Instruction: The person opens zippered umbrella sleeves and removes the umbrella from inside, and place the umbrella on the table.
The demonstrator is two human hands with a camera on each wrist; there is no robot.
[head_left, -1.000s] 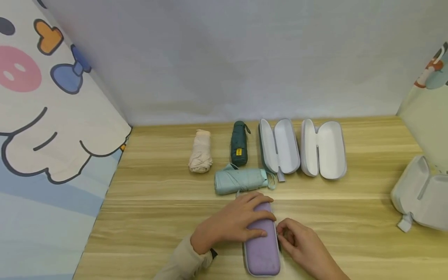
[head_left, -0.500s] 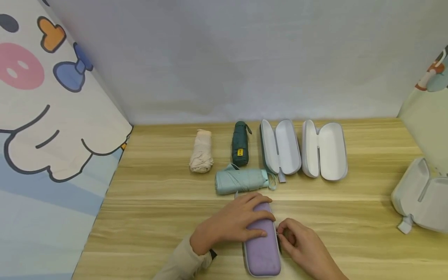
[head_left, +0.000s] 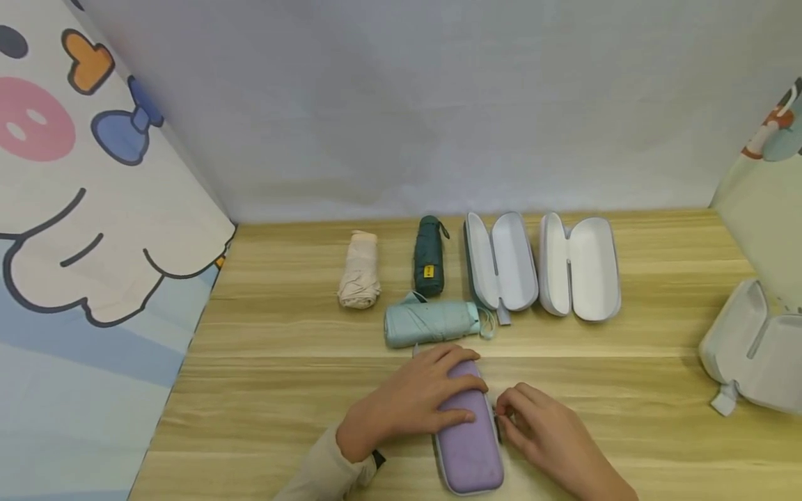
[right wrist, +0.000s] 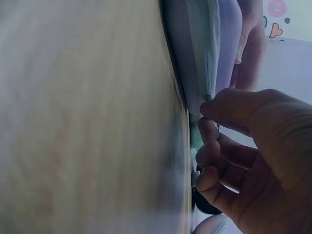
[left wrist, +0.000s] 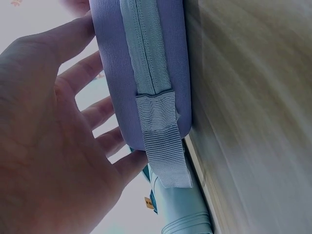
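A closed purple zippered case [head_left: 468,452] lies lengthwise on the table near the front. My left hand [head_left: 410,400] rests across its upper half, fingers spread over the top. In the left wrist view, a grey ribbed fabric tab [left wrist: 163,139] hangs at the end of the case's pale zipper [left wrist: 146,48]. At the case's right side, my right hand [head_left: 545,431] pinches the zipper pull [right wrist: 208,99] between thumb and index finger; the fingertips mostly cover it. Just beyond the case lies a light teal folded umbrella [head_left: 432,324].
Behind stand a beige folded umbrella [head_left: 360,271] and a dark green one [head_left: 429,257]. Two opened cases with white insides, one [head_left: 514,264] beside the other [head_left: 592,271], sit at the back. A third opened case [head_left: 767,355] is at the right edge.
The far end of the purple case has swung slightly left with my left hand. My right hand has shifted slightly away from me along the case's side.
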